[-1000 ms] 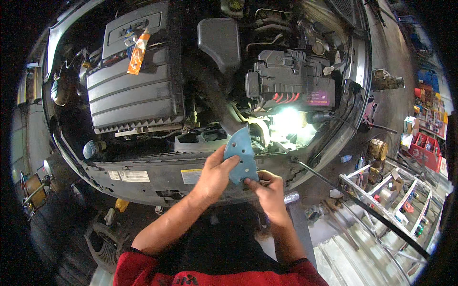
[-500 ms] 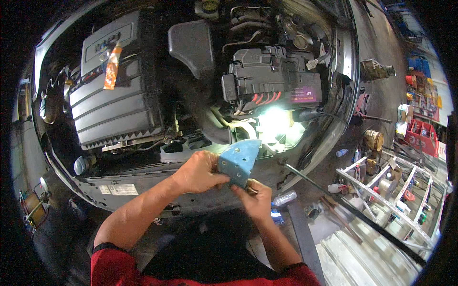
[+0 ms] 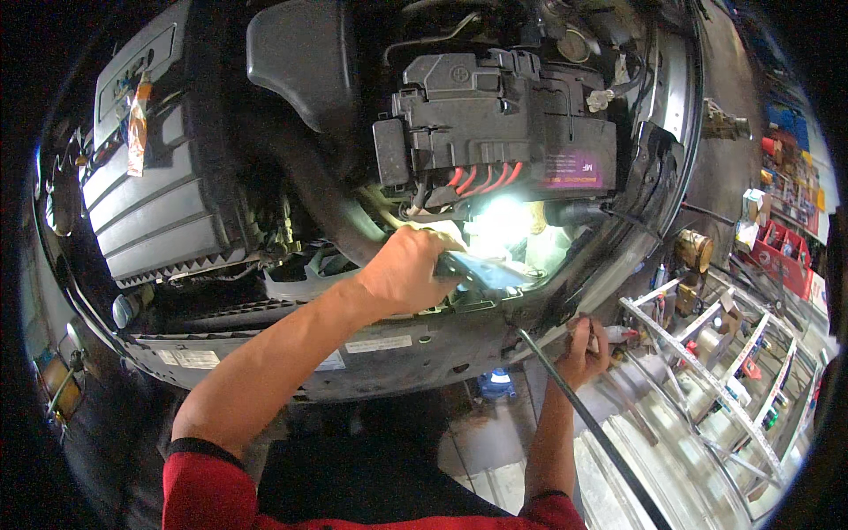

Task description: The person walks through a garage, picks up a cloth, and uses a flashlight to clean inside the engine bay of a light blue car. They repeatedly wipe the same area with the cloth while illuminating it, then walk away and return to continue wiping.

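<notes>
My left hand (image 3: 408, 269) reaches into the engine bay, closed on a folded blue sanding disc (image 3: 484, 270) now seen nearly edge-on. The disc lies beside a glaring work light (image 3: 505, 228), whose shape is lost in the glare. My right hand (image 3: 583, 355) is at the car's front edge, right of a dark prop rod (image 3: 583, 406). Its fingers are curled together, and a small thing between them is too unclear to name. Just behind the light sit a black fuse box (image 3: 468, 124) with red cables (image 3: 486, 181) and a battery (image 3: 579, 168).
A ribbed engine cover (image 3: 159, 203) with an orange tube or packet (image 3: 138, 132) on it is at left. A black air duct (image 3: 305, 172) curves through the middle. A metal rack (image 3: 707, 380) and a red bin (image 3: 782, 252) stand at right. A blue item (image 3: 497, 383) lies below the bumper.
Both hands were on the folded blue disc. The right hand has let go and moved right; the left has carried the disc up and right to the light. The view has shifted closer to the engine.
</notes>
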`<move>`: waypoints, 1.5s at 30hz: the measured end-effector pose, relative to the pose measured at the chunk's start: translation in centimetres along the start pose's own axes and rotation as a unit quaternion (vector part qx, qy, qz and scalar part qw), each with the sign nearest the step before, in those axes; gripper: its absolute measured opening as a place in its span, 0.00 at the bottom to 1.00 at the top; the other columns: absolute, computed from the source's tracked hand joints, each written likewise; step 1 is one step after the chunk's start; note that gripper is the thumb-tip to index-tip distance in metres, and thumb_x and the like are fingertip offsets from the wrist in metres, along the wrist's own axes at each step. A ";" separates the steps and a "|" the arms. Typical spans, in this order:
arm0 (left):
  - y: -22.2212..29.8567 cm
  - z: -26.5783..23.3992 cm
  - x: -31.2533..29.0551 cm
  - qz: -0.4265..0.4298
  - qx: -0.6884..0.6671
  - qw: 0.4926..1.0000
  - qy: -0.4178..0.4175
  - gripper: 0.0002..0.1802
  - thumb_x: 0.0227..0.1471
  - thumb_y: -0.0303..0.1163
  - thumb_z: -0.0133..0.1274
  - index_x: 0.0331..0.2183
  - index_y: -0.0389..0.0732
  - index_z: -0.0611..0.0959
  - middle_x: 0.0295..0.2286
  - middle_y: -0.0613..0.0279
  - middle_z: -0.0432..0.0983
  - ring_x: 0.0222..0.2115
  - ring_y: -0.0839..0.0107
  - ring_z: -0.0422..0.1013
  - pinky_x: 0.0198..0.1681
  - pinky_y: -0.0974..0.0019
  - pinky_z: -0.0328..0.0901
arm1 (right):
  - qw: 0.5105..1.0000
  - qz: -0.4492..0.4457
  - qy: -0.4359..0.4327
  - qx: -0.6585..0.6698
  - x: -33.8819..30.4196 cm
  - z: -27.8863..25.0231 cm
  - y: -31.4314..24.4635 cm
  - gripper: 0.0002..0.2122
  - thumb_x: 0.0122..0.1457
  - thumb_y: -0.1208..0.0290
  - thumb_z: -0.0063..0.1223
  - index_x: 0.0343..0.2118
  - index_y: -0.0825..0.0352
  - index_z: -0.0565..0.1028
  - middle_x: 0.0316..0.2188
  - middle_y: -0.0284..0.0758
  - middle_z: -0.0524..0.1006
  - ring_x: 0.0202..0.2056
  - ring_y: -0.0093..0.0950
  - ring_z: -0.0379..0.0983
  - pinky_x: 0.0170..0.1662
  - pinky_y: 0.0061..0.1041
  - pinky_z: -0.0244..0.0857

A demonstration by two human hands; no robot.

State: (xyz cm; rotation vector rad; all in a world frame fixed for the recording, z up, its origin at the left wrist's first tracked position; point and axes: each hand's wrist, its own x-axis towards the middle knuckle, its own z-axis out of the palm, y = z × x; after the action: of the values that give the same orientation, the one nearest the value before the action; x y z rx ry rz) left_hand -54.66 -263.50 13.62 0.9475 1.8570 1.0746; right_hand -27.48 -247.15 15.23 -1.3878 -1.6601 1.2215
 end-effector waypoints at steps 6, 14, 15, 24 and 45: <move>0.7 1.1 0.0 -0.141 0.230 0.952 -0.146 0.11 0.41 0.29 0.53 0.25 0.28 0.81 0.26 0.38 0.78 0.31 0.46 0.78 0.39 0.55 0.73 | 0.991 -0.115 -0.042 -0.061 2.0 2.0 1.8 0.03 0.58 0.78 0.56 0.32 0.72 0.76 0.29 0.35 0.78 0.29 0.20 0.70 0.34 0.20 0.64; 1.8 2.6 0.4 -0.178 0.224 0.944 -0.162 0.38 0.40 0.26 0.53 0.54 0.20 0.65 0.32 0.36 0.78 0.35 0.46 0.77 0.38 0.55 0.73 | 0.975 -0.199 -0.050 -0.088 2.0 1.8 3.3 0.03 0.59 0.78 0.56 0.32 0.71 0.76 0.28 0.34 0.77 0.27 0.19 0.68 0.31 0.18 0.61; 1.3 3.4 0.9 -0.192 0.221 0.934 -0.204 0.40 0.41 0.26 0.52 0.57 0.21 0.62 0.34 0.37 0.78 0.36 0.50 0.77 0.40 0.55 0.72 | 0.975 -0.193 -0.050 -0.102 2.0 1.8 3.3 0.03 0.59 0.78 0.55 0.32 0.72 0.76 0.29 0.34 0.77 0.28 0.19 0.69 0.31 0.18 0.62; -6.9 9.9 5.9 -0.025 0.251 0.952 -0.174 0.06 0.46 0.31 0.55 0.27 0.39 0.82 0.24 0.51 0.78 0.25 0.57 0.76 0.30 0.59 0.70 | 0.985 -0.142 -0.042 -0.091 1.5 2.2 2.7 0.03 0.60 0.79 0.52 0.34 0.73 0.76 0.28 0.33 0.75 0.28 0.20 0.70 0.32 0.20 0.64; -7.8 13.7 11.2 -0.102 -0.144 0.982 -0.071 0.15 0.56 0.35 0.51 0.45 0.46 0.80 0.39 0.55 0.79 0.38 0.61 0.75 0.44 0.63 0.69 | 0.928 -0.295 -0.050 -0.221 2.5 3.2 2.8 0.05 0.56 0.74 0.57 0.32 0.71 0.78 0.26 0.40 0.76 0.25 0.34 0.73 0.28 0.29 0.66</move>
State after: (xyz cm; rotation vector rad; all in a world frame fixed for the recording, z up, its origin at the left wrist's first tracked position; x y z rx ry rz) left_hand -49.05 -252.07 -0.91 0.6334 1.5909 1.0848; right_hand -29.91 -245.54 11.25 -0.9398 -2.3004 0.5967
